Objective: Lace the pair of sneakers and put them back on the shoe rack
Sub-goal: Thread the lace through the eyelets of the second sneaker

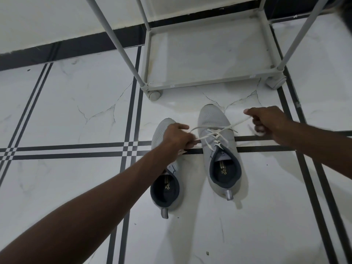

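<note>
- sneakers, a grey pair with dark linings, are seen standing side by side on the white tiled floor (76, 103), toes turned toward the shoe rack (209, 54).
- the right sneaker (219, 149) is set a little further forward than the left sneaker (167, 187), and both lie across the dark double stripe that runs through the tiles.
- a white lace (215, 133) is threaded through the eyelets of the right sneaker, and its two ends are drawn out sideways in opposite directions.
- the left hand (179, 139) is clenched around one lace end, above the forepart of the left sneaker, most of whose upper is hidden under the hand and forearm.
- the right hand (266, 122) is closed on the other lace end, held out to the right of the right sneaker's toe; the lace is pulled taut between shoe and fist.
- whether the left sneaker is laced cannot be told.
- the shoe rack is seen just beyond the toes, on small castors, its lowest shelf bare of shoes.
</note>
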A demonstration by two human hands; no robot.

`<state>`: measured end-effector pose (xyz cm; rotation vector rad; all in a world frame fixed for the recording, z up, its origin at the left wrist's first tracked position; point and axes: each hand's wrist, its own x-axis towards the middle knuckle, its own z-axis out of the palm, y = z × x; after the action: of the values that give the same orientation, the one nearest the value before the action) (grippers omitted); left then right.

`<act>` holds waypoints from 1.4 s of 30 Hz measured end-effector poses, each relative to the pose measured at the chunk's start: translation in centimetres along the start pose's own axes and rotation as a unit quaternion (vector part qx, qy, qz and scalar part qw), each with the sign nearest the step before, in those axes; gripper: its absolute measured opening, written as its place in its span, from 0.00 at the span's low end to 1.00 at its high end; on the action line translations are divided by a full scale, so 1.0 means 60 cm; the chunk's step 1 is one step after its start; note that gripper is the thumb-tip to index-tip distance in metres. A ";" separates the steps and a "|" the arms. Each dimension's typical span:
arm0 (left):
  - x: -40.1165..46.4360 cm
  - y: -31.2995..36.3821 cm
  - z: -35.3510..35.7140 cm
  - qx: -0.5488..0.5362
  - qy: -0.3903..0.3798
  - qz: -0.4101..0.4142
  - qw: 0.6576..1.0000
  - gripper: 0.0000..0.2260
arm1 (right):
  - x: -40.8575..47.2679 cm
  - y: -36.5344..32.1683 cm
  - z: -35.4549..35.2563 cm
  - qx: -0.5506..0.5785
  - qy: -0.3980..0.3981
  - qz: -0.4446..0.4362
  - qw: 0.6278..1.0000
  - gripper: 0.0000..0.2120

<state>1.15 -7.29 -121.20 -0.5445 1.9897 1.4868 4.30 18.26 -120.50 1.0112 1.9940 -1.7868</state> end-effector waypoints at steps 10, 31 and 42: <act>-0.013 -0.051 -0.026 0.435 0.131 0.283 0.845 0.19 | 0.006 0.075 -0.043 -0.590 0.057 -0.292 0.751 0.09; -0.013 -0.043 0.031 0.482 -0.062 0.381 0.786 0.06 | -0.036 0.093 0.062 -0.392 -0.113 -0.326 0.853 0.05; -0.043 -0.084 0.001 0.611 -0.030 0.444 0.654 0.06 | -0.053 0.087 0.040 -0.578 -0.137 -0.390 0.703 0.05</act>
<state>6.29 -8.75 -123.08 1.1753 2.7096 0.1349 9.45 14.93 -122.94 -0.5397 2.7521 -0.3967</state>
